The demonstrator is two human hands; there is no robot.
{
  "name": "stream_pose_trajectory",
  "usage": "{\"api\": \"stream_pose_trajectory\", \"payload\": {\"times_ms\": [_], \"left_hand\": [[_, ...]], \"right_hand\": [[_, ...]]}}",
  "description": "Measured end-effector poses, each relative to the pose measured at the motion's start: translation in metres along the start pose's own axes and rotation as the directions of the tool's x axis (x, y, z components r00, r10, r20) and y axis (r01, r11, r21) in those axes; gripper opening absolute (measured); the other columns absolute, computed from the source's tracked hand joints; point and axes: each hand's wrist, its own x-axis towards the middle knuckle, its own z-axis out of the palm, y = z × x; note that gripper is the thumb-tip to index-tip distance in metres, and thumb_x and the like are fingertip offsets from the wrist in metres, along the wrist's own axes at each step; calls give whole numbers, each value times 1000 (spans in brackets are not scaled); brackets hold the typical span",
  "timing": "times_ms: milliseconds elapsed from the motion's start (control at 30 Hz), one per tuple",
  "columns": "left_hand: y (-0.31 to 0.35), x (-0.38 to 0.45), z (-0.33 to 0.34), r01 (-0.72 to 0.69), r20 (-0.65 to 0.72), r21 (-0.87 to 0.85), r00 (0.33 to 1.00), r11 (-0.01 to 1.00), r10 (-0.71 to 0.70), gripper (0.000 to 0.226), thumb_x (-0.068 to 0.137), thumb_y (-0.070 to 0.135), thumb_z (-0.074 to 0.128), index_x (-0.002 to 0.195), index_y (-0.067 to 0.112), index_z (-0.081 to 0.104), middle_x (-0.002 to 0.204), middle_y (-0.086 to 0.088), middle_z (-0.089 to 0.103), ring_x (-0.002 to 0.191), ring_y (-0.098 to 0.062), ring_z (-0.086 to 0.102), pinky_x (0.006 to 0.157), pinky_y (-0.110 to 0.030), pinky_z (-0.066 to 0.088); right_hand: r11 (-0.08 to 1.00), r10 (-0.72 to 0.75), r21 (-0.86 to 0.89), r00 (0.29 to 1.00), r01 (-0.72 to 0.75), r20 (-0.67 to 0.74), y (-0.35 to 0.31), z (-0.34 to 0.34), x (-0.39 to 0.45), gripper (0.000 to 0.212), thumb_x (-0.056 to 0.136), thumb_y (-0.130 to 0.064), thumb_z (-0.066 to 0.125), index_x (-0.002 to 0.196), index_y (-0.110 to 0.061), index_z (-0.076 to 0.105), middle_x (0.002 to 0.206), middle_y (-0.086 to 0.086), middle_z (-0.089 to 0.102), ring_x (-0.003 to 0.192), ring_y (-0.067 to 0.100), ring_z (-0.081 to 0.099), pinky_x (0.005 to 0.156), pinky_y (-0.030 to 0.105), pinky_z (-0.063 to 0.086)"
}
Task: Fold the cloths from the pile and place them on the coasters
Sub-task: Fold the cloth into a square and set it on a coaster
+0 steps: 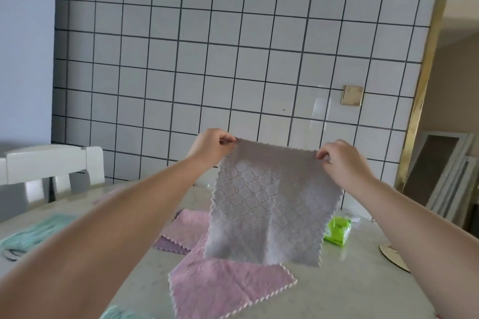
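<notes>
The left hand (211,146) and right hand (342,158) each pinch a top corner of a grey quilted microfibre cloth (269,204) (zigzag-edged). It hangs spread above pink cloths (220,290) lying on the pale marble table (350,292).

Pale table (337,292) with pink cloths (223,290), coaster (391,256)

A single wide-angle camera worn on the head is looking forward and only slightly down across the table (337,300), facing the tiled wall (233,46) behind it, whose grid lines are bending toward the frame edges. It is sitting close enough that both forearms are reaching in from the bottom corners, with the left hand (211,146) and right hand (342,158) meeting around mid-frame. No second view is sharing the scene.
</notes>
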Motion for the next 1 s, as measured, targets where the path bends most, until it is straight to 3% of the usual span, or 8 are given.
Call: {"api": "stream_pose_trajectory", "payload": {"times_ms": [100, 200, 367, 567, 633, 733, 867, 1000], "left_hand": [[5, -15, -7, -34, -40, -76, 999, 997, 31, 3, 82, 19, 68, 82, 22, 66, 83, 7, 67, 73, -7, 61, 60, -18, 47], [10, -45, -14, -47, -47, -167, 998, 985, 40, 15, 82, 17, 69, 93, 16, 60, 84, 5, 64, 71, -6, 59, 58, -17, 47], [9, -122, -15, 78, -41, -344, 994, 936, -98, 20, 82, 19, 68, 99, 25, 58, 81, 12, 63, 66, 1, 56, 56, -7, 43], [13, -231, -18, 145, 195, -397, 978, 906, -71, 17, 84, 5, 63, 77, 21, 61, 63, 21, 63, 58, 7, 52, 54, -7, 39], [7, -264, -19, 180, 312, -398, 949, 899, -51, 21, 82, 4, 64, 71, 21, 61, 65, 16, 62, 61, 5, 52, 55, -8, 40], [-1, -301, -25, 244, 428, -364, 901, 899, -70, 17, 71, 39, 75, 73, 26, 64, 70, 10, 64, 65, 2, 55, 58, -12, 43], [-16, -325, -37, 197, 516, -237, 855, 951, -49, 50, 56, 75, 64, 77, 29, 63, 72, 14, 65, 68, 6, 56, 62, -11, 43], [-25, -334, -41, 276, 622, -220, 778, 936, -83, 50, 55, 73, 66, 78, 29, 65, 75, 11, 67, 70, 5, 58, 63, -10, 43]], "right_hand": [[1000, 11, 26, 1000, -10, -26, 6, -13, -15, 18, 86, -14, 57, 104, -13, 57, 97, 4, 57, 91, 28, 57, 73, 32, 40], [998, -23, -63, 996, 28, 81, 18, -28, -35, 20, 86, -28, 60, 90, -11, 68, 87, 5, 61, 81, 25, 58, 71, 34, 45], [955, 49, 259, 935, -147, 351, 32, -55, -104, 16, 83, -38, 63, 84, -23, 69, 79, 4, 68, 72, 20, 60, 67, 32, 44], [530, 156, 706, 873, -469, 463, 27, -56, -208, 43, 53, -63, 70, 71, -25, 71, 66, 2, 57, 63, 13, 51, 57, 23, 44], [432, 153, 699, 810, -569, 565, 23, -50, -241, 38, 59, -61, 67, 63, -24, 68, 60, -1, 54, 57, 12, 50, 53, 27, 42], [313, 148, 637, 699, -705, 700, 24, -39, -284, 32, 80, -41, 55, 58, -16, 58, 61, 6, 42, 53, 15, 41, 50, 28, 35], [307, 152, 550, 610, -777, 778, 35, -29, -321, 68, 38, -72, 77, 65, -13, 58, 68, 3, 48, 64, 15, 46, 53, 25, 33], [410, 153, 482, 579, -774, 801, 42, -22, -331, 81, 38, -78, 71, 82, -11, 66, 78, 9, 66, 78, 18, 60, 73, 31, 43]]}}
